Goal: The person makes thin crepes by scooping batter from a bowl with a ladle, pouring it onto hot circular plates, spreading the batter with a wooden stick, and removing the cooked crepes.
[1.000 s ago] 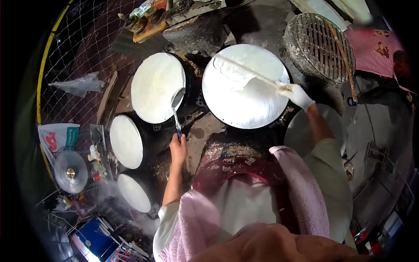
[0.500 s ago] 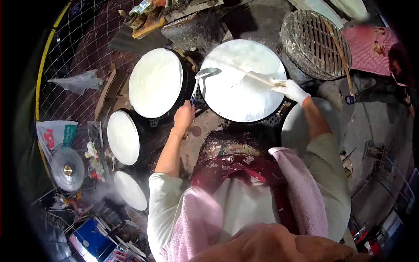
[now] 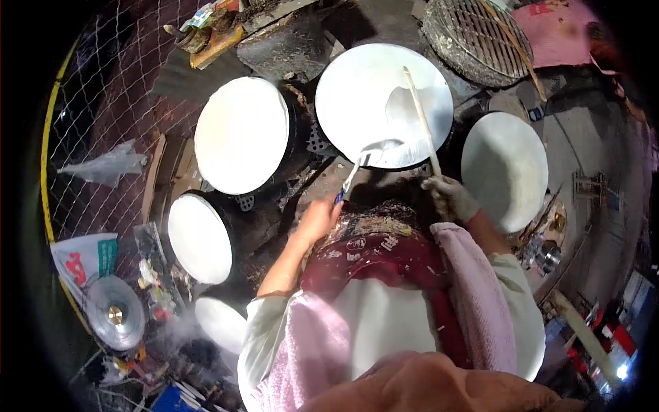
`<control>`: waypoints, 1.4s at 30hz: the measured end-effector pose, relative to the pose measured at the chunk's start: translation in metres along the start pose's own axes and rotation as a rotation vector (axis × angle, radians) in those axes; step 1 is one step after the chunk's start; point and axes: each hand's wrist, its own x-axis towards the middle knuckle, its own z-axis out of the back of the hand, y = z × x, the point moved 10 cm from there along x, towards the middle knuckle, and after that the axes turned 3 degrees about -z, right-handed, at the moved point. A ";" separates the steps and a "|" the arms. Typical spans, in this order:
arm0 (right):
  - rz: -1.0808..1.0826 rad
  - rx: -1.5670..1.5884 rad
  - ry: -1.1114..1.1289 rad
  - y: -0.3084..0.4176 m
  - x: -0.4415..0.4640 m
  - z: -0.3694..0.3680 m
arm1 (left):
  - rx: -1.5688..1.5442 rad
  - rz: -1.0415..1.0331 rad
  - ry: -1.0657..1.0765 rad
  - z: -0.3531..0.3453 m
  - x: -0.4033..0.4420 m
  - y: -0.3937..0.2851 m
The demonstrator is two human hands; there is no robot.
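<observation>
My left hand [image 3: 319, 218] is closed round the handle of a metal ladle [image 3: 350, 180]. The ladle's bowl is over the near edge of a large round griddle [image 3: 353, 86], whose surface is mostly white with a greyer patch right of its middle. In a white glove, my right hand [image 3: 451, 197] is wrapped round a long pale wooden stick [image 3: 420, 113], just off the griddle's near right edge. The stick reaches across the griddle's right side; I cannot tell whether its far end touches the surface.
More round white-topped plates stand to the left [image 3: 241, 134], [image 3: 200, 238], and another, partly shadowed plate [image 3: 505, 172] is on the right. A slatted round grate [image 3: 478, 38] lies at the back right. At the left are a wire mesh fence [image 3: 96, 137] and a fan [image 3: 114, 314].
My right hand has come back toward my body, and the stick has swung to point away from me. My left hand has brought the ladle nearer and rightward. The view has shifted.
</observation>
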 end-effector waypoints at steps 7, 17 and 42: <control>0.319 -0.047 -0.249 -0.039 0.124 -0.174 | -0.286 -0.017 -0.496 0.131 -0.050 0.030; 0.189 -0.311 -1.022 -0.037 0.038 -0.093 | -0.311 -0.051 -0.384 0.118 -0.092 0.062; 0.353 -1.179 -0.992 0.071 0.015 0.071 | -0.225 -0.019 -0.331 0.041 -0.016 -0.120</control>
